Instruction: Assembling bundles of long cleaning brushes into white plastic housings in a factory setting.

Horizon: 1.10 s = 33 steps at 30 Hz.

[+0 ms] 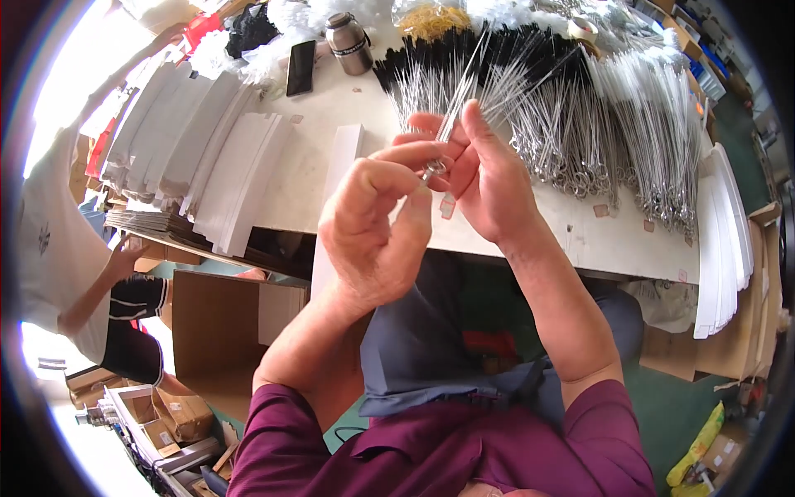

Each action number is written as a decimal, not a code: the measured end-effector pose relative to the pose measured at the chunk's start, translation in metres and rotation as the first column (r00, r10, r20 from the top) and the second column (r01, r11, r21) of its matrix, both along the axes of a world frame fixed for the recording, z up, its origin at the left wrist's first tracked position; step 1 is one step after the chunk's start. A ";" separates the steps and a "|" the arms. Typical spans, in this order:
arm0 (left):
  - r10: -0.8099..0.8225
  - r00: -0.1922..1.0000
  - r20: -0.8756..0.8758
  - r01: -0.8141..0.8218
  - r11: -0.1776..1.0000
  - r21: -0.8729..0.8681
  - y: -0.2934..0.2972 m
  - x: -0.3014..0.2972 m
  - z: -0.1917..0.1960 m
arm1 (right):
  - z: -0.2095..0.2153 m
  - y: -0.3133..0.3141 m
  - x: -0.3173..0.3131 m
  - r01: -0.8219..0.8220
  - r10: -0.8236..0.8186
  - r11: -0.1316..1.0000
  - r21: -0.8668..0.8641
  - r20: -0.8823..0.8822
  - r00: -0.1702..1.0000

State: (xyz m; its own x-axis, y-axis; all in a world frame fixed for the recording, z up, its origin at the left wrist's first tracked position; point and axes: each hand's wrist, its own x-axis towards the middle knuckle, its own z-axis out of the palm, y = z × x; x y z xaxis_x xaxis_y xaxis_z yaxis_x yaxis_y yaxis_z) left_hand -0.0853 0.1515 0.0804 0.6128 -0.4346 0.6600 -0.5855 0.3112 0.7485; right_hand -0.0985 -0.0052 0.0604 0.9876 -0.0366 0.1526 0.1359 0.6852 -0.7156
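Left hand: We are curling our left hand point(377, 219) in front of us, pinching the bottom end of a thin silver rod point(454, 108).
Right hand: We are closing our right hand point(489, 178) around the same rod, thumb and fingers wrapping it.
Rod: It is pointing up and away, held above the edge of the desk point(323, 116).
Desk: Many more silver rods point(580, 124) are lying in piles behind our hands.
Left side: Stacks of white card strips point(207, 149) are sitting near a phone point(300, 66) and a metal bottle point(348, 41).
Nearby: Another person point(74, 248) is sitting at our left.
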 end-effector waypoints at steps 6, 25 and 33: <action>-0.167 0.959 -0.230 0.132 0.978 -0.161 -0.004 -0.034 -0.016 | 0.009 -0.009 -0.024 0.190 -0.184 0.978 0.080 -0.085 0.979; -0.151 0.586 -0.796 0.294 0.955 0.035 -0.023 -0.050 -0.058 | -0.021 -0.049 -0.080 0.573 -0.602 0.772 -0.274 -0.027 0.798; -0.247 0.582 -0.775 0.322 0.945 -0.059 -0.038 -0.045 -0.068 | -0.034 -0.086 -0.107 0.486 -0.516 0.818 -0.309 -0.020 0.856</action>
State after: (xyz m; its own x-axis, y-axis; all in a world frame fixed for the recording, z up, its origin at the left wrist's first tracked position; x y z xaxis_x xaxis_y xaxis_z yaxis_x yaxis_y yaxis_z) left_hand -0.1304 0.1131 0.0127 0.7098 -0.7037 -0.0333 0.3181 0.2779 0.9064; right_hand -0.2059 -0.0917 0.0262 0.8547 -0.5008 0.1365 0.3232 0.3077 -0.8949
